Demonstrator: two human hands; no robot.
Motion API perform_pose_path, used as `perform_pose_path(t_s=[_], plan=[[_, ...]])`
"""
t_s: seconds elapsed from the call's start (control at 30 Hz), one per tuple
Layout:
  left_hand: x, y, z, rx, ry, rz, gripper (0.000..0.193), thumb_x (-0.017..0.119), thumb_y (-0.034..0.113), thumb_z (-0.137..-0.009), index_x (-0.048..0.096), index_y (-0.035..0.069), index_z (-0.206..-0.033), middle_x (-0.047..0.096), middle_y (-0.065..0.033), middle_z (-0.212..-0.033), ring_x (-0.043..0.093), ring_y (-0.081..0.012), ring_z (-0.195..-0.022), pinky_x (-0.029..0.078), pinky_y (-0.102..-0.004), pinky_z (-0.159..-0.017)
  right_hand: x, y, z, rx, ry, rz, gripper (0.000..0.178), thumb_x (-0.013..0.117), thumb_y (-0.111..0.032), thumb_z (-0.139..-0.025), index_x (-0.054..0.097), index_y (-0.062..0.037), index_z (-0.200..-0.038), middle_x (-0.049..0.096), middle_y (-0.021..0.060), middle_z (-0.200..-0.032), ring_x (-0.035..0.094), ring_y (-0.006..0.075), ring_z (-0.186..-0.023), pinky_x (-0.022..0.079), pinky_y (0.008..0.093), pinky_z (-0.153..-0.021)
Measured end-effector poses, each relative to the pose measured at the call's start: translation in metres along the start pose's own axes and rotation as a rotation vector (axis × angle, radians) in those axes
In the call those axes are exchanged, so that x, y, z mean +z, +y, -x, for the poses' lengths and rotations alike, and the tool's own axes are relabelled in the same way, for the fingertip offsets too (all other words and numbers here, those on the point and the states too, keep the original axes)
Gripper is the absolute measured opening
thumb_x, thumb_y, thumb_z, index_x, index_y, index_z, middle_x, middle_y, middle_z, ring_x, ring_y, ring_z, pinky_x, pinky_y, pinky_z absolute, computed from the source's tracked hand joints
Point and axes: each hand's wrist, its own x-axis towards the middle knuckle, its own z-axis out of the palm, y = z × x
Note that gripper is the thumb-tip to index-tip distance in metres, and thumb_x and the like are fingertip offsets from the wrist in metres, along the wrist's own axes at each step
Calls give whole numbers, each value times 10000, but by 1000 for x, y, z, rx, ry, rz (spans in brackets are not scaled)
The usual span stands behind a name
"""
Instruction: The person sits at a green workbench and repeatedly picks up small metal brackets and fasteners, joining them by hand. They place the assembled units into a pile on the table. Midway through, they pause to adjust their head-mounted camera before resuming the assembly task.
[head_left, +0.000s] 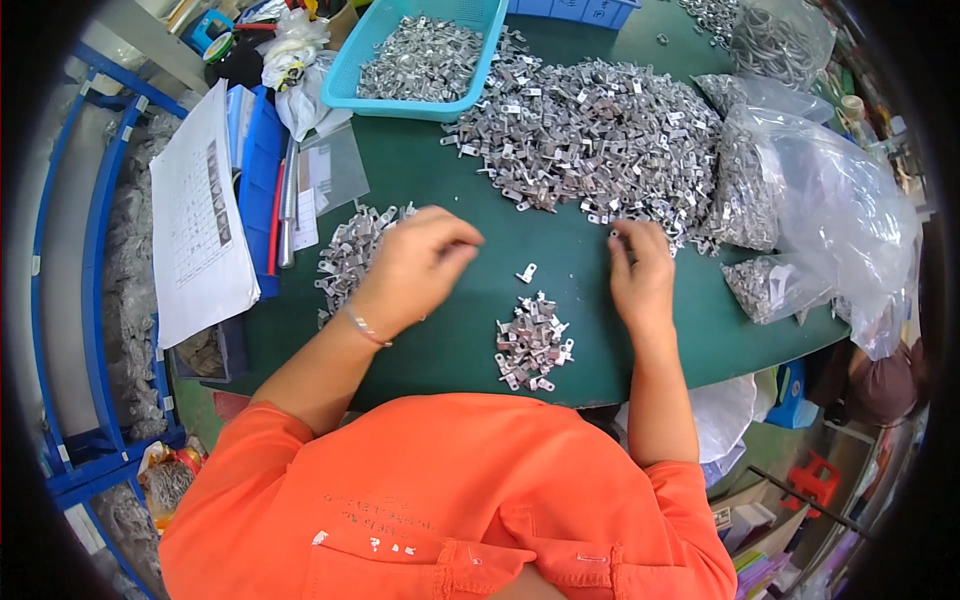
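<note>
I cannot tell whether the left hand (418,262) or right hand (645,275) pinches anything. A low sweep could scatter the small bracket pile (533,345).

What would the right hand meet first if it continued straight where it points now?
The right hand would probably meet the large heap of metal pieces first; exact depth is unclear.

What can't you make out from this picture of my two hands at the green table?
All in the head view:
- Whether the left hand holds anything: turned-in fingers hide it.
- Whether the right hand grips a piece: too small to tell.
- Part of the left metal pile: covered by the left hand.
- The blue bin's far side: cut off by the top edge.
</note>
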Motion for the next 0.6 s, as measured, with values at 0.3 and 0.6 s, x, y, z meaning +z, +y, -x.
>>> perform_pose_path(t_s=[0.3, 0.6], plan=[[58, -2, -18, -327, -277, 349, 141, 670, 98, -854, 629, -6, -940, 652, -90, -892, 652, -176, -757, 540, -296, -668, -16, 11, 9, 93, 29, 158, 167, 651, -32, -801, 647, -14, -967, 606, 142, -915, 585, 325, -872, 482, 394, -769], [41, -3, -6, -613, -409, 1420, 163, 541, 106, -953, 590, -6, -1062, 660, -137, -991, 662, -181, -851, 552, -305, -761, 10, 21, -7, 87, 43, 92, 166, 666, -37, -801, 659, -8, -965, 611, 146, -925, 588, 337, -850, 485, 394, -755]])
